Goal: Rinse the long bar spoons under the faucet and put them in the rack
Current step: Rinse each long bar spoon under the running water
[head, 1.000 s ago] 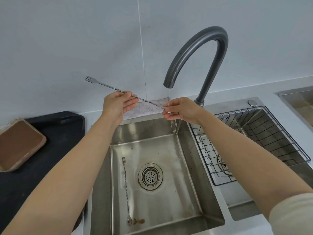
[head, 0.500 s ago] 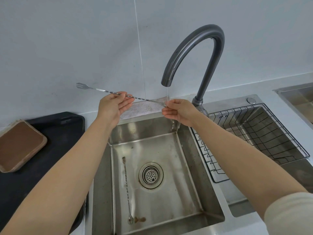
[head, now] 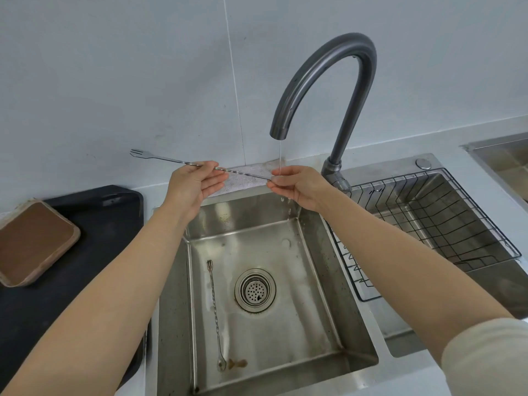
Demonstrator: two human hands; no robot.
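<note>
Both hands pinching one bar spoon [head: 243, 172]: left hand [head: 194, 187] gripping mid-shaft, right hand [head: 297, 185] pinching its end under the faucet [head: 323, 78] stream.

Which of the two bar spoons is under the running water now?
The bar spoon held in the air, between the left hand and right hand, under the faucet stream. The other spoon lies untouched on the sink floor, left of the drain.

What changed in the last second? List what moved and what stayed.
The held bar spoon slid leftward through the stream: the left hand drew it along while the right hand kept pinching the bowl end under the faucet. Nothing was picked up or let go. The second bar spoon stayed on the sink floor; the wire rack remained empty.
</note>
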